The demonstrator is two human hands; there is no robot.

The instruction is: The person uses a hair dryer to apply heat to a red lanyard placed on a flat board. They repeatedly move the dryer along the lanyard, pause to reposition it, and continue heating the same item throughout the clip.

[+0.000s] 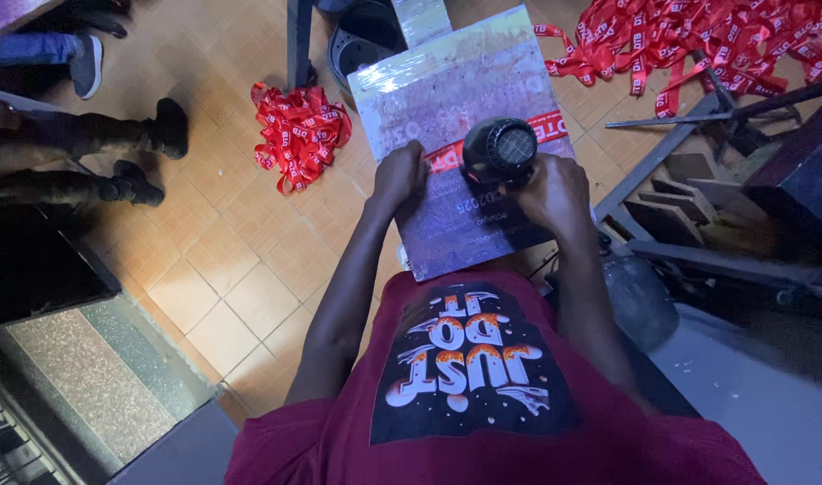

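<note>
Fingers [409,172] of your left hand [398,180] press flat on the red ribbon [447,154] across the board [456,135] while your right hand [555,193] clamps the black blower [499,151] just beside them, so heat could scorch skin or ribbon.

Likely small print workshop: red ribbon heaps [698,40] on tiled floor [240,269], metal press frame [698,180] at right.

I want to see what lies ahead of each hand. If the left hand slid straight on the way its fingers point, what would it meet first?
Most likely the red ribbon lying across the board, just beyond the left hand; depth is hard to judge.
</note>
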